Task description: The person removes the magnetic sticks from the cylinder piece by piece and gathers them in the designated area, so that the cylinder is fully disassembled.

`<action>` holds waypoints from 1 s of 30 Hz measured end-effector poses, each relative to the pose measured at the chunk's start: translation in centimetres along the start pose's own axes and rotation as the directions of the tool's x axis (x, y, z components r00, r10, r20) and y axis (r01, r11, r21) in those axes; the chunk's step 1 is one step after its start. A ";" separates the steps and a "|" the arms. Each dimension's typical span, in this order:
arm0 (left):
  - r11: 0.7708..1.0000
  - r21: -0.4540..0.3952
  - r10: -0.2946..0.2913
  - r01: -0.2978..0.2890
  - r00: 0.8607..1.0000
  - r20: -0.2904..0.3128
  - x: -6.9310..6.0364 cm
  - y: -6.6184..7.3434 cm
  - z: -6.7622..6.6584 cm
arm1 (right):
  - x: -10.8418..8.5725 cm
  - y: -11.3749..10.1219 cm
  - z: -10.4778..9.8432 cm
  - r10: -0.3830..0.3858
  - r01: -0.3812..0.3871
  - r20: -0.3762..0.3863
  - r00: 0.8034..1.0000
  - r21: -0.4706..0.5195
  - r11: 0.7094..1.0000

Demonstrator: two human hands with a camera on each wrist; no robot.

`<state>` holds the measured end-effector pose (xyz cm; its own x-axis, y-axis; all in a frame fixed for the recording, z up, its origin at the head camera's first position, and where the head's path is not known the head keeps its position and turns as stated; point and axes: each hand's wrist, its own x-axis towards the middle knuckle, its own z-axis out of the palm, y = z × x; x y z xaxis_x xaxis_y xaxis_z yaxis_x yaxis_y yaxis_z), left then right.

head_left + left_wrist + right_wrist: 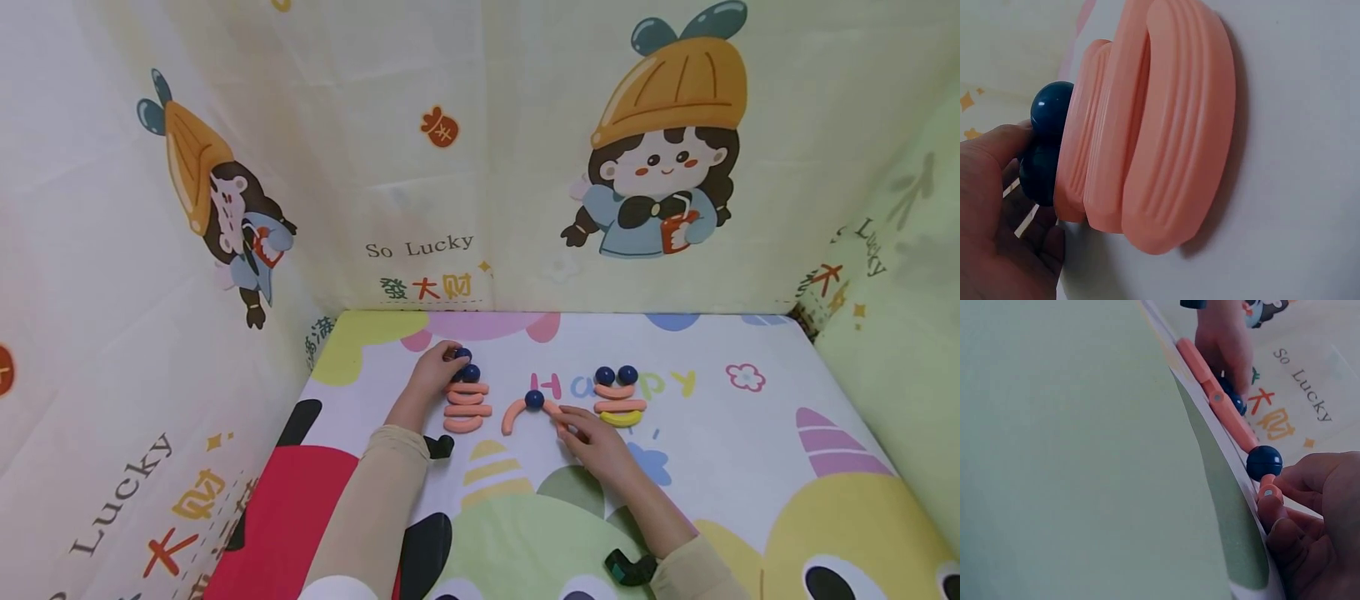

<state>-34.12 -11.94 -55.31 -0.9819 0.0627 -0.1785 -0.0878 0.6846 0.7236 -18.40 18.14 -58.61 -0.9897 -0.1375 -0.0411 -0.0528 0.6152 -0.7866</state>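
Note:
On the left, my left hand [432, 375] pinches a dark blue ball [462, 355] at the top of a stack of pink sticks [468, 410], some curved, some straight. A second blue ball [471, 373] touches it. The left wrist view shows the thumb on a ball [1038, 172] and the ribbed pink curved stick [1188, 125] close up. Nearer the middle, my right hand [596, 442] pinches a pink curved stick [552, 409] by its side. That stick meets a blue ball [534, 400], and another pink curved stick [513, 415] slopes down from the ball's left.
To the right stands a similar arrangement: two blue balls [627, 374], a pink curved stick [615, 391], a straight pink stick [633, 406] and a yellow curved stick [621, 419]. A printed cloth [697, 433] covers the table; patterned curtains [525, 167] enclose it behind and at both sides.

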 end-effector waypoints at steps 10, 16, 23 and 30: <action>0.999 0.029 -0.018 0.017 1.000 0.011 -0.2 0.4 0.2 | 0.0 -0.2 -0.1 0.002 -0.002 0.004 1.000 0.012 1.000; 0.997 0.071 -0.017 0.016 1.000 0.017 0.3 0.1 0.3 | 0.0 -0.4 -0.1 0.016 -0.017 0.007 1.000 0.023 1.000; 0.996 0.089 -0.018 0.016 1.000 0.022 0.6 -0.1 0.5 | -0.1 -0.5 -0.1 0.010 -0.010 0.001 1.000 0.028 1.000; 0.996 0.087 -0.019 0.017 0.999 0.030 0.5 -0.2 0.4 | -0.1 -0.4 0.0 0.025 -0.025 0.005 1.000 0.025 0.999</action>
<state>-34.50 -11.75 -55.86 -0.9746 0.0712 -0.2123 -0.0893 0.7459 0.6601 -18.30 17.89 -58.32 -0.9900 -0.1258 -0.0638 -0.0245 0.5988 -0.8005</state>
